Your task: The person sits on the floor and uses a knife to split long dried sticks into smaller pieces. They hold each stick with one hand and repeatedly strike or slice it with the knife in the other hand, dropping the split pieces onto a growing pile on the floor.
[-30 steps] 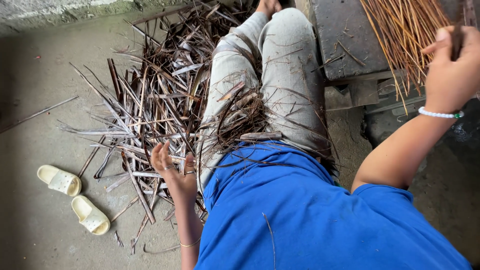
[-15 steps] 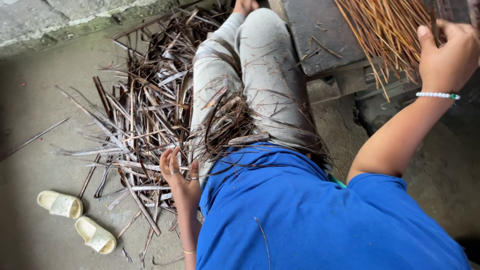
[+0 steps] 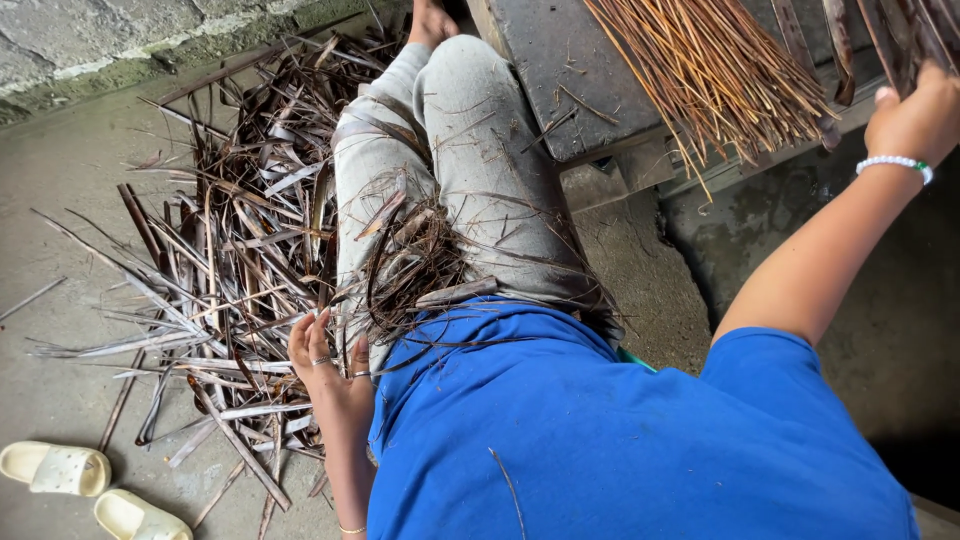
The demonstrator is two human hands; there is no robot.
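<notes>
I sit on the concrete floor in a blue shirt and grey trousers, legs stretched out. My left hand (image 3: 328, 362) rests low at my left side with the fingers spread, touching the heap of dark dried leaf strips (image 3: 230, 250); it holds nothing. More curled strips (image 3: 415, 265) lie across my lap. My right hand (image 3: 915, 115) is raised at the upper right, fingers closed around dark leaf pieces (image 3: 895, 35) at the frame's edge. Next to it lies a bundle of thin brown sticks (image 3: 715, 70) on a dark slab (image 3: 550, 70).
A pair of pale yellow sandals (image 3: 90, 485) lies on the floor at the lower left. A rough stone wall (image 3: 120, 40) runs along the top left. The dark slab's edge stands close by my right leg.
My right hand has moved further up and right, past the stick bundle, onto the dark leaf pieces. My left hand has stayed by the strip heap. The view has shifted slightly.
</notes>
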